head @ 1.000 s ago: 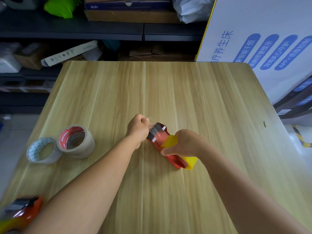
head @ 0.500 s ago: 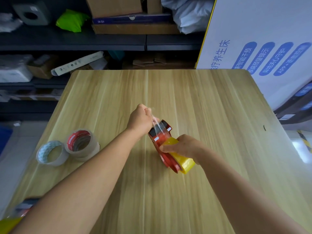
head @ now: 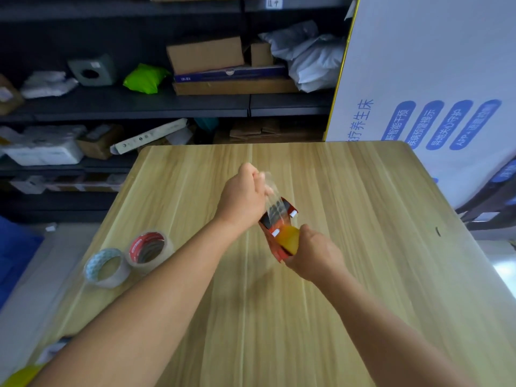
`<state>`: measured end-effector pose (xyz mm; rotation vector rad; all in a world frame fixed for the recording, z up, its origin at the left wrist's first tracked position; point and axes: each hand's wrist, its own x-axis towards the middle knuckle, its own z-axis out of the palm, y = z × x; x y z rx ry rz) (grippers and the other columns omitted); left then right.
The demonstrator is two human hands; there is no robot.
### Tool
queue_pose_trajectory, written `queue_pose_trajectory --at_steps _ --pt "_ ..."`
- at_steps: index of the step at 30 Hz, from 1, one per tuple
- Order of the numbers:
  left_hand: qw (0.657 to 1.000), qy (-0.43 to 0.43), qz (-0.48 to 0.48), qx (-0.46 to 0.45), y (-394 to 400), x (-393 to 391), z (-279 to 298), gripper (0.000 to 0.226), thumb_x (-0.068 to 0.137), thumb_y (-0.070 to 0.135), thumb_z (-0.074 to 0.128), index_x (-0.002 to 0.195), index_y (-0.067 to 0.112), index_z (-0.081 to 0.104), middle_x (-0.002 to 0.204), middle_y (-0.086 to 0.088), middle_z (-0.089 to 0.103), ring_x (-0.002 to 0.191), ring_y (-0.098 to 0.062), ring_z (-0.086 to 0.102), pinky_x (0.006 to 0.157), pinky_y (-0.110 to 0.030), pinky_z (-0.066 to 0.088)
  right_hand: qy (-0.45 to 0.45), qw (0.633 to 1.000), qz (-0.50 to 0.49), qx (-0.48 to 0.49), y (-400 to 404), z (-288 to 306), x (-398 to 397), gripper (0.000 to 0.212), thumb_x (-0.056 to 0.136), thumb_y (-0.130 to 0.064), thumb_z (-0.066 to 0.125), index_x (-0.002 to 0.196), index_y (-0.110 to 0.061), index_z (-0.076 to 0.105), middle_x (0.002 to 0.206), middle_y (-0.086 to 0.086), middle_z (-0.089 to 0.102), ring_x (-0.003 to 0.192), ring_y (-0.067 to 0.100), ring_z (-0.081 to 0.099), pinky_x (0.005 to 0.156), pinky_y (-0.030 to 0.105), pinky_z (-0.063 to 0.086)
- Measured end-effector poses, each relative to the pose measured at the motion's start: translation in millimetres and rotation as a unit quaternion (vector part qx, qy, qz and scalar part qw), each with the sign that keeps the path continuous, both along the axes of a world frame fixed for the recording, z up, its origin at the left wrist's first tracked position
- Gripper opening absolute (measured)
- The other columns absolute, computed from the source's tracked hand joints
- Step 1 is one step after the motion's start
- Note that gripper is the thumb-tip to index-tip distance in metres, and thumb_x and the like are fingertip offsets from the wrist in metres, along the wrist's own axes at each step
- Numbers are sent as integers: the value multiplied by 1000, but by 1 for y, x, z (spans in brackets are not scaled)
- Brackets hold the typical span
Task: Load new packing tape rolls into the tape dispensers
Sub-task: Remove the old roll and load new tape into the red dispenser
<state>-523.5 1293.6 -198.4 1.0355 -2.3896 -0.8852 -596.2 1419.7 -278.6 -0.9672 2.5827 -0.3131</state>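
Note:
Over the middle of the wooden table [head: 363,275], my right hand [head: 314,254] grips a red and yellow tape dispenser [head: 280,233] by its handle end. A strip of clear tape [head: 272,201] runs up from the dispenser's front. My left hand [head: 243,196] pinches the end of that strip, above and left of the dispenser. Two loose tape rolls lie at the left side of the table: one with a red core [head: 148,248] and one with a pale patterned core [head: 106,268]. They touch each other.
A second orange and yellow dispenser [head: 42,358] shows partly at the bottom left corner, behind my left forearm. A large white printed box [head: 432,79] stands against the table's far right side. Dark shelves [head: 139,104] with cartons and bags run behind the table.
The camera has tilted up, showing more of the shelves. My left hand has drawn the clear tape strip farther out and upward from the dispenser, which is lifted and tilted more steeply.

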Motion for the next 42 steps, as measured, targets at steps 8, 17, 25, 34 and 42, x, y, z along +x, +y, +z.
queue_pose_trajectory --at_steps 8,17,25,34,42 --pt "994 91 51 8 -10 5 38 26 101 28 31 94 11 49 78 0 68 73 -18 68 72 -43 57 -36 995 -34 -82 14 -5 -6 43 75 -51 67 89 -21 39 78 -1 57 66 24 56 53 31 44" --pt "995 70 0 67 2 7 59 21 102 30 34 100 15 48 89 -4 71 64 -19 71 67 -35 60 -116 989 -17 -94 28 12 -2 47 67 -47 73 98 -19 52 85 -2 61 75 17 60 59 29 46" --pt "997 66 -50 12 16 -3 71 20 102 29 34 100 14 48 83 -1 71 60 -18 70 62 -34 59 -144 988 -6 -64 19 18 -6 51 55 -57 74 86 -18 61 79 -1 67 70 14 63 59 29 50" --pt "991 117 -51 49 38 -4 77 22 101 28 35 98 11 50 75 1 67 61 -22 70 58 -34 57 -90 994 -42 -49 3 33 0 66 63 -70 67 98 -19 42 76 -7 55 64 7 53 49 26 38" --pt "986 154 -54 27 33 -6 87 22 101 26 36 95 10 49 74 -1 70 56 -22 69 61 -40 58 -36 993 -57 -101 4 33 -3 43 78 -58 57 80 -17 47 60 -5 51 52 11 50 45 24 38"
